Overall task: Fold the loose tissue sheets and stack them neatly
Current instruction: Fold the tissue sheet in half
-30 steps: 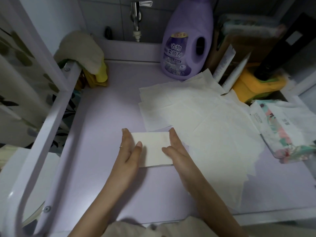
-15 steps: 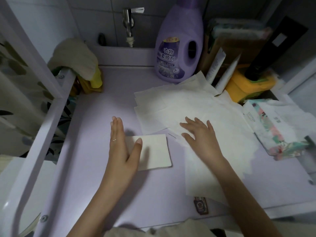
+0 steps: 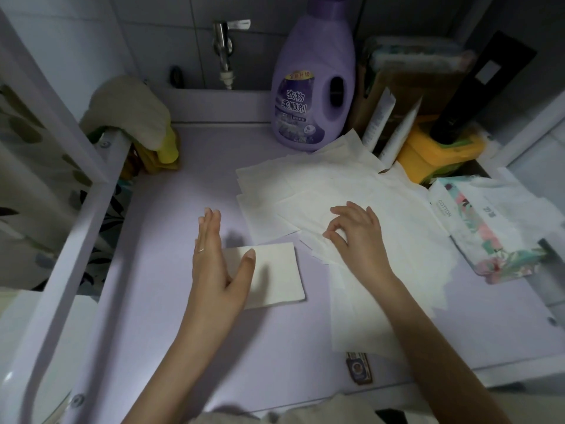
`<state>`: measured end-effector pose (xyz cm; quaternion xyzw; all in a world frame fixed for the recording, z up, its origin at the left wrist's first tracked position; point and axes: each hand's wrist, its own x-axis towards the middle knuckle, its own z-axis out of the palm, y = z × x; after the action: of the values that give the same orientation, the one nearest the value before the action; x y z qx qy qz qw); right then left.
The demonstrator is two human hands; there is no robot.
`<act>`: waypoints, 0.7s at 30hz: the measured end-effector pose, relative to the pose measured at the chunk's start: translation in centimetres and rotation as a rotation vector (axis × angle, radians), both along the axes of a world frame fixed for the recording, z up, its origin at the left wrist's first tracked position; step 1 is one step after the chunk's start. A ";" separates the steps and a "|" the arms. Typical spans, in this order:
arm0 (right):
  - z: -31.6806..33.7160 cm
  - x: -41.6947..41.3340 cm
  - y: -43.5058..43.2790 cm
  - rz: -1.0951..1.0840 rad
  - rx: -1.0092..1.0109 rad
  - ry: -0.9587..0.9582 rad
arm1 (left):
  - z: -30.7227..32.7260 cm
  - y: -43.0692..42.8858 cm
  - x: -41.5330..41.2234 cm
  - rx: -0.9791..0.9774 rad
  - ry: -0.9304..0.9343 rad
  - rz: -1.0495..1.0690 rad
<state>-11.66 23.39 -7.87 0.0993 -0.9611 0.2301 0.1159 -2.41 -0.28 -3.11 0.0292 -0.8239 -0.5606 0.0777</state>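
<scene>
Folded tissue (image 3: 275, 273), a neat white rectangle, is laid flat left of centre, its left edge pressed by the left hand (image 3: 215, 264), fingers straight and released. To its right, loose tissue sheets (image 3: 397, 215) are spread overlapping, and the top one is pinched by the curled fingers (image 3: 354, 211) of the right hand (image 3: 357, 237). Both are carried by a pale lilac table (image 3: 171, 332). A cloth (image 3: 128, 111) is draped at upper left, a tap (image 3: 224, 53) is fixed to the tiled wall, a purple bottle (image 3: 313, 87) is stood at top centre, and a tissue pack (image 3: 489, 228) is laid far right.

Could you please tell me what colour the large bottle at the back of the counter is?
The bottle is light purple with a darker purple label; the head view shows it.
</scene>
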 end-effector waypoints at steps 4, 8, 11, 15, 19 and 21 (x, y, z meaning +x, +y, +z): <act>0.8 -0.3 0.3 -0.026 -0.139 -0.071 | -0.2 0.2 -0.2 -0.008 0.005 -0.016; 3.3 -0.5 0.6 -0.059 -0.522 -0.216 | -0.2 0.5 -0.9 -0.010 0.027 -0.033; 6.1 0.2 0.9 -0.033 -0.823 -0.283 | 0.2 1.0 -1.5 0.014 0.070 -0.080; 9.4 1.8 0.5 0.006 -1.093 -0.386 | 1.1 2.3 -2.0 0.043 0.118 -0.164; 11.5 3.6 -1.3 0.071 -1.428 -0.587 | 1.6 3.5 -2.3 0.170 0.100 -0.319; 11.8 4.2 -1.9 0.046 -1.497 -0.629 | 1.9 3.8 -2.4 0.231 0.108 -0.386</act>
<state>-7.48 21.45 3.91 -0.0540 -0.5379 0.8314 -0.1285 -4.78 3.51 -1.26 -0.1500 -0.7393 -0.6564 0.0092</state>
